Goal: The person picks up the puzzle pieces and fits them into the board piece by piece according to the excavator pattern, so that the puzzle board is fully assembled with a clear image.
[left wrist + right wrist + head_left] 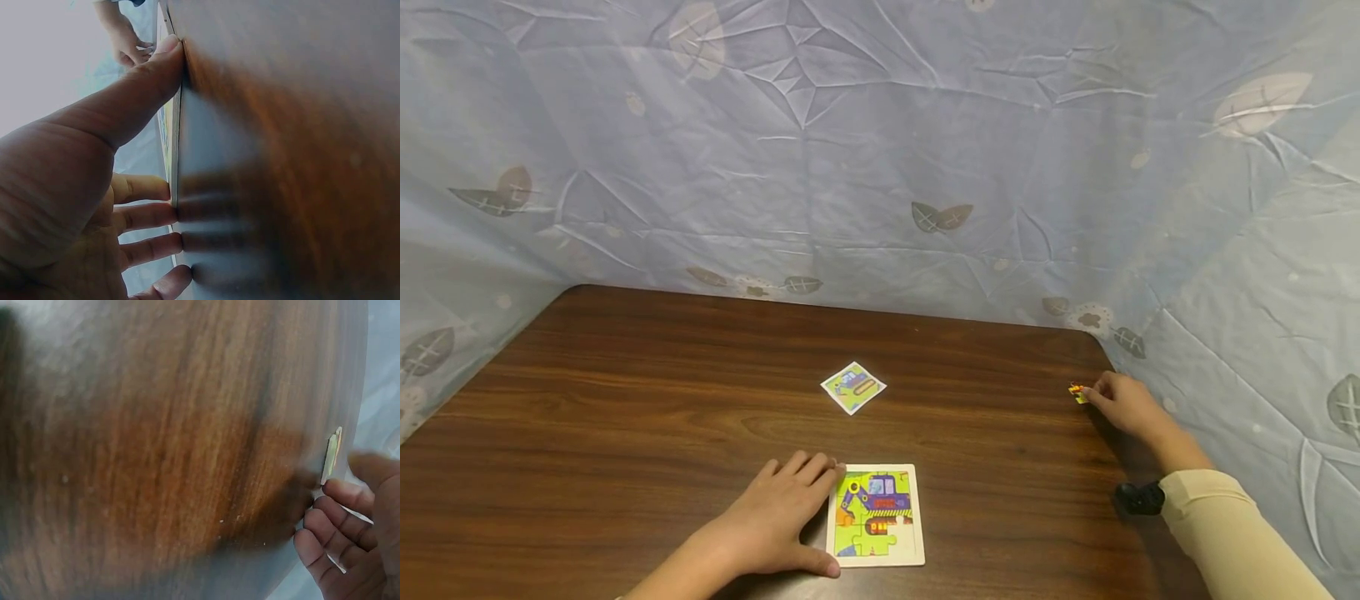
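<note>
A square jigsaw puzzle board (917, 546) with a purple excavator picture lies near the table's front edge, its lower right corner showing bare backing. My left hand (775, 517) rests along the board's left side, fingers fairly straight; the thumb touches its lower left corner. In the left wrist view, the left hand's fingertips (165, 242) meet the board's edge. At the table's right edge, my right hand (1127, 404) pinches a small orange and yellow-green puzzle piece (1078, 392) between thumb and index finger. In the right wrist view, the piece (331, 456) appears nearly edge-on, low over the table.
A small square picture card (853, 387) with an excavator lies turned like a diamond beyond the board. The brown wooden table (647, 417) meets a grey-blue leaf-print curtain (865, 167) at the back and sides. A black band (1141, 498) circles my right wrist.
</note>
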The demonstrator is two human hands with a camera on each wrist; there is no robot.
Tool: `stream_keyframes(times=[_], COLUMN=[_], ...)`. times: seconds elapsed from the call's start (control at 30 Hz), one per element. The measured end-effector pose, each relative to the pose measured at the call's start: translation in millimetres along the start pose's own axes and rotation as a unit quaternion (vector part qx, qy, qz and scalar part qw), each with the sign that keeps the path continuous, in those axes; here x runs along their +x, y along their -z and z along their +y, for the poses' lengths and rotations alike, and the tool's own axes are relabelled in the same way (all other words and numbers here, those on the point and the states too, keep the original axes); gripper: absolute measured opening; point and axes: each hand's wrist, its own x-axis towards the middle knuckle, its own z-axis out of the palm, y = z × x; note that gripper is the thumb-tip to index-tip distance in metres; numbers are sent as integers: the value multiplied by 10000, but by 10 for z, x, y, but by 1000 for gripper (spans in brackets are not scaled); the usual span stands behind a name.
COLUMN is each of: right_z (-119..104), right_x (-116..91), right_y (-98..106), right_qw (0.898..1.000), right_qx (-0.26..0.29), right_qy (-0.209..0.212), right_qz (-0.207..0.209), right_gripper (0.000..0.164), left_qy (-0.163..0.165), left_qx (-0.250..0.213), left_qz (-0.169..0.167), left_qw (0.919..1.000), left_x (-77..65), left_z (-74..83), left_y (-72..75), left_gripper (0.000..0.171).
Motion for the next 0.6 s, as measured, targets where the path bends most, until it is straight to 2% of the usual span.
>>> stream_keyframes(times=[0.1, 0.23, 0.6], right_z=[19, 48, 58], right_x=[-5, -11, -16], right_y=[-5, -8, 28], right_qw=[9997, 9985, 9980], right_qx=[-3, 103, 304], right_qy=[247, 538, 483], right_qz=[51, -27, -254], right_gripper=[13, 28, 22], left_qy=[-5, -20, -23], left_qx=[1, 28, 42], left_qz=[-4, 16, 17], left_qw=[10000, 10000, 10000], left_x=[-3, -4, -6], left_z=[-3, -7, 9], left_y=[-1, -2, 14], left_gripper=[114, 114, 113])
